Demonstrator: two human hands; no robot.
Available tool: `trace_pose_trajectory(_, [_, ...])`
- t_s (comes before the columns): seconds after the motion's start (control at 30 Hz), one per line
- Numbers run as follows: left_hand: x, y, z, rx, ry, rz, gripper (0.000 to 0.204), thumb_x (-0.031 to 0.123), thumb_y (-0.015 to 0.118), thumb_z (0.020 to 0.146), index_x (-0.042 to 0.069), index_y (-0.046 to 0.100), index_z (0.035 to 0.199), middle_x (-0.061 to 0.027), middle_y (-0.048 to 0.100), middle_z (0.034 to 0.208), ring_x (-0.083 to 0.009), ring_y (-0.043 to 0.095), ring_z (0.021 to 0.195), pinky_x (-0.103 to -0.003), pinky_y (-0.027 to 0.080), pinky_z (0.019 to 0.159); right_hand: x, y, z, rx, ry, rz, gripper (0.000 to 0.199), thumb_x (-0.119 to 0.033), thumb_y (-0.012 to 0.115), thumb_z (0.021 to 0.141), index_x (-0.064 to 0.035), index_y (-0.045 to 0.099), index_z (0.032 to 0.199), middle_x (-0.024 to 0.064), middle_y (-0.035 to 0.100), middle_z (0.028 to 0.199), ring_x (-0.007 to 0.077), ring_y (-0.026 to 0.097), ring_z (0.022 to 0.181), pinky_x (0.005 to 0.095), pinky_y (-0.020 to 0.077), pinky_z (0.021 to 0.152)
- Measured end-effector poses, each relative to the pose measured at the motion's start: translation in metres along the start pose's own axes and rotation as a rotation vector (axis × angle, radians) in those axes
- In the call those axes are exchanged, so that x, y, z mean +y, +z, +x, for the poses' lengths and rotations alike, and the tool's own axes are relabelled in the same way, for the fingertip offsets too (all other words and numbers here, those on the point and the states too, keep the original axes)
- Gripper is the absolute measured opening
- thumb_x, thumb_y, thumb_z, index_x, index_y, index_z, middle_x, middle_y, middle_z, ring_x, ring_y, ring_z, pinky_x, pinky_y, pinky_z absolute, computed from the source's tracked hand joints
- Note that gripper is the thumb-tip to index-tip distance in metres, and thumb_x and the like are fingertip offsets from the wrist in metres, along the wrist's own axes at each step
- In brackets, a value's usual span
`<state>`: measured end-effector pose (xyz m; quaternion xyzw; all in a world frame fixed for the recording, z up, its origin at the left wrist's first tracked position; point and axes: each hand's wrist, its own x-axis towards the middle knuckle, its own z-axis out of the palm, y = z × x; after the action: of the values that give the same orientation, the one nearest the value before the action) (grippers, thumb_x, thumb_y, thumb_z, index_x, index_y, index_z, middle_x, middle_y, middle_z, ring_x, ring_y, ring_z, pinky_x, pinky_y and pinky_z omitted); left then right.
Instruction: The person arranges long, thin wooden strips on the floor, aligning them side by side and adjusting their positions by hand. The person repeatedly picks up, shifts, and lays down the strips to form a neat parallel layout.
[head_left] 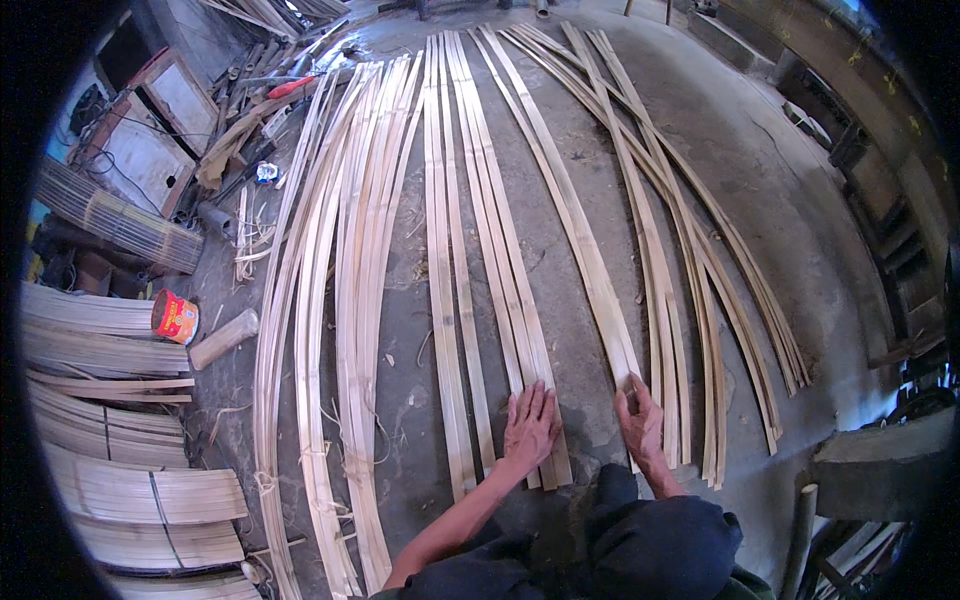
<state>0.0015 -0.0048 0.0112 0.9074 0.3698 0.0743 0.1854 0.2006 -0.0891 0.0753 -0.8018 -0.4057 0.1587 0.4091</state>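
Long pale bamboo strips lie lengthwise on the floor in several groups. My left hand (532,428) rests with its fingers stretched out over the near end of the middle strips (505,290). To its right, my right hand (642,422) is closed, thumb and fingers at the near end of a separate pair of strips (575,225). The tips of that pair are partly hidden by the hand. Just left of my left hand, narrower strips (440,270) run side by side. Farther right, more strips (655,260) cross one another.
At the left lie bundles of strips (150,500) tied with cord, a red and yellow tin (176,317) and a short wooden log (224,339). Loosely tied strips (360,300) stretch along the left floor. A concrete block (890,455) stands at the right.
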Motion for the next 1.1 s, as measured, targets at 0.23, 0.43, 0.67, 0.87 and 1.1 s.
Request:
trace_pose_trajectory(0.23, [0.001,-0.005,0.001,0.073,0.02,-0.017,0.064,0.032,0.055,0.093,0.003,0.037,0.146,-0.0167,0.03,0.155,-0.0325,0.025,0.145,-0.054,0.017,0.117,-0.006,0.066,-0.025,-0.147,0.108,0.093,0.049,-0.017,0.064,0.094,-0.001,0.05,0.138,0.0175,0.062,0.092,0.0215,0.061,0.083,0.0317,0.0483,0.072])
trace_pose_trajectory(0.43, [0.005,-0.005,0.004,0.083,-0.001,-0.034,0.064,0.03,0.058,0.091,0.002,0.039,0.145,-0.0165,0.032,0.154,-0.032,0.025,0.145,-0.054,0.016,0.118,0.01,0.08,-0.045,-0.229,0.084,0.089,0.047,-0.018,0.063,0.095,-0.0021,0.05,0.138,0.0259,0.066,0.113,0.025,0.065,0.106,0.0354,0.0502,0.089])
trace_pose_trajectory(0.67, [0.008,-0.005,0.001,0.078,0.01,-0.071,0.065,0.025,0.061,0.088,0.0,0.039,0.144,-0.0176,0.03,0.155,-0.0335,0.023,0.145,-0.054,0.014,0.118,0.03,0.085,-0.065,-0.175,-0.033,0.119,0.048,-0.014,0.062,0.096,-0.0016,0.048,0.14,0.0217,0.068,0.104,0.0174,0.063,0.093,0.0314,0.0496,0.086])
trace_pose_trajectory(0.87, [0.001,-0.006,0.001,0.15,-0.006,-0.124,0.06,0.024,0.06,0.09,0.001,0.041,0.142,-0.0186,0.033,0.152,-0.0336,0.027,0.144,-0.053,0.015,0.119,-0.001,0.073,-0.064,-0.182,-0.046,0.197,0.05,-0.012,0.062,0.096,0.0005,0.046,0.141,0.0173,0.069,0.107,0.0168,0.062,0.094,0.0301,0.0489,0.085])
trace_pose_trajectory(1.1, [-0.01,-0.022,0.021,0.398,-0.22,-0.648,0.045,0.024,0.054,0.098,-0.004,0.049,0.133,-0.0226,0.056,0.128,-0.0349,0.054,0.121,-0.042,0.043,0.103,-0.027,0.08,-0.063,-0.21,-0.037,0.325,0.05,-0.012,0.062,0.094,0.0006,0.047,0.14,0.0209,0.066,0.114,0.0237,0.066,0.101,0.0319,0.0506,0.087])
